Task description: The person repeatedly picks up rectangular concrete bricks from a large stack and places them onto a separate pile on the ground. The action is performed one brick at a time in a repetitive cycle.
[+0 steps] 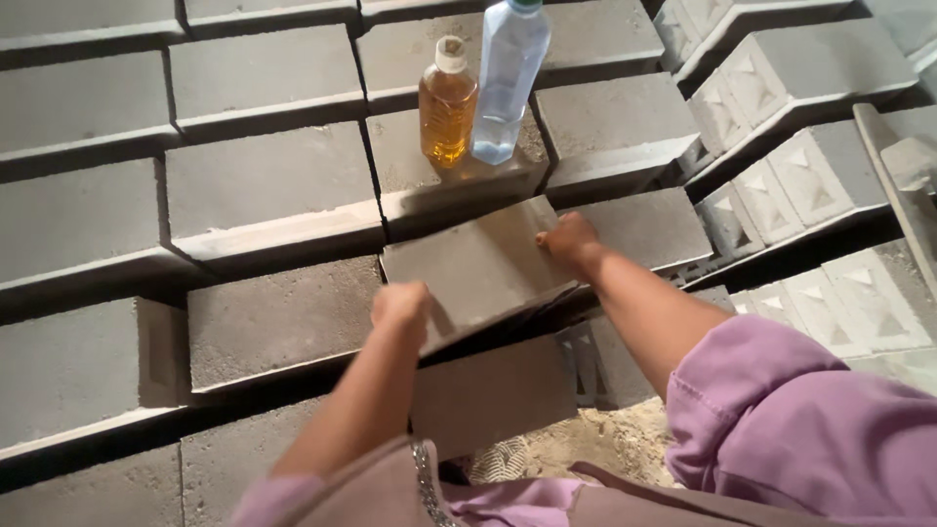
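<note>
A grey concrete paving block (478,268) lies tilted in the middle of the stacked rows. My left hand (400,307) grips its near left edge. My right hand (566,237) holds its far right corner. Both arms reach forward in rolled-up lilac sleeves. Under the block, another grey block (498,390) stands lower, next to a gap with sandy ground (586,439).
Rows of grey blocks (264,190) lean in stacked lines all around. A small bottle of amber liquid (447,107) and a taller clear water bottle (508,83) stand on a block just behind. Patterned blocks (781,185) lie at the right, with a wooden plank (903,195).
</note>
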